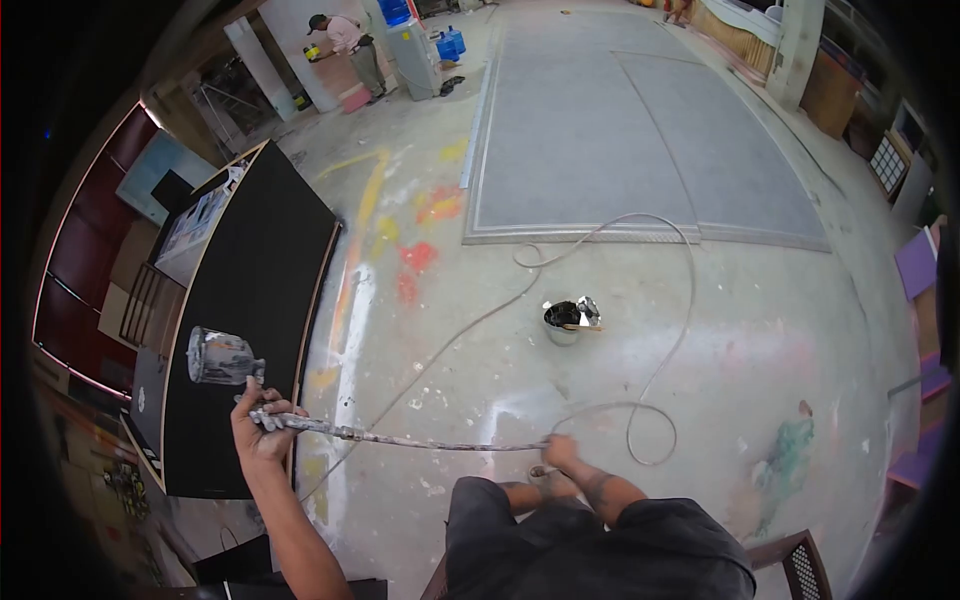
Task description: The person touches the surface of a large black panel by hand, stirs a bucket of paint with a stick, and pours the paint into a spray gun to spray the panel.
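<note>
Well ahead of the right hand (563, 449), a broad gray panel (580, 150) with a pale border lies on the concrete floor (760, 290). Off to that hand's right is a green paint stain (790, 455), with purple panels (915, 265) farther out. Ahead and to the right of the left hand (262, 425) is a red paint stain (418, 257); far beyond, a co-worker (345, 38) in a pink shirt leans forward near a water dispenser (413, 60) and blue water bottles (450, 44).

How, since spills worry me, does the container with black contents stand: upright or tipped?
Upright: the container stands on the floor, its open mouth facing up, black contents visible inside.
</note>
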Demonstrator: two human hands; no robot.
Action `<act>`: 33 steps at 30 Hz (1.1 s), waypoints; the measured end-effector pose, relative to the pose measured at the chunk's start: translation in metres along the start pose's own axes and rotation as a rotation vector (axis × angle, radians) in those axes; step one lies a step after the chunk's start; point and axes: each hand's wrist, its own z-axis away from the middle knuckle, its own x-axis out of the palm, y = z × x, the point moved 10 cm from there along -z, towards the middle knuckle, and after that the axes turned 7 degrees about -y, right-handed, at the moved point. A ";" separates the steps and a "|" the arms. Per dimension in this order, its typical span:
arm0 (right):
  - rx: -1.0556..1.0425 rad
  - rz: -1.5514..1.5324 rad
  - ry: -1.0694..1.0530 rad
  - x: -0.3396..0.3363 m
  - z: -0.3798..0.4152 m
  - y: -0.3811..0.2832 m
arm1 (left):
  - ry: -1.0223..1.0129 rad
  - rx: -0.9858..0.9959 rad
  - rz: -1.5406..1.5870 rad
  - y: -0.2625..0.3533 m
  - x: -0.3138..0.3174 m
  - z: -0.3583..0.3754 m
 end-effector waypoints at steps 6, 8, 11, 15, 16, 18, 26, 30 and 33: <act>0.446 -0.342 0.599 -0.084 0.112 0.250 | 0.085 0.003 0.015 0.020 -0.015 0.007; 0.409 -0.398 0.879 -0.140 0.120 0.274 | 0.137 -0.034 0.097 0.020 -0.027 0.004; 0.215 -0.374 1.282 -0.286 0.105 0.250 | 0.109 -0.098 0.154 0.017 -0.035 -0.003; -0.290 -0.875 1.631 -0.495 -0.012 0.202 | 0.127 -0.096 0.244 0.010 -0.057 -0.016; -0.349 -0.814 1.454 -0.541 -0.050 0.149 | 0.140 -0.083 0.230 0.013 -0.061 -0.020; -0.846 -0.605 1.398 -0.609 -0.086 -0.037 | 0.118 -0.017 0.227 0.027 -0.074 -0.032; -1.105 -0.773 0.169 -0.422 -0.336 -0.506 | 0.151 0.283 0.281 0.060 -0.165 -0.044; -1.088 -1.367 0.206 -0.256 -0.374 -0.553 | 0.337 0.435 0.192 0.076 -0.222 -0.017; -0.953 -1.352 0.287 -0.163 -0.417 -0.531 | 0.504 0.539 0.133 0.078 -0.253 0.010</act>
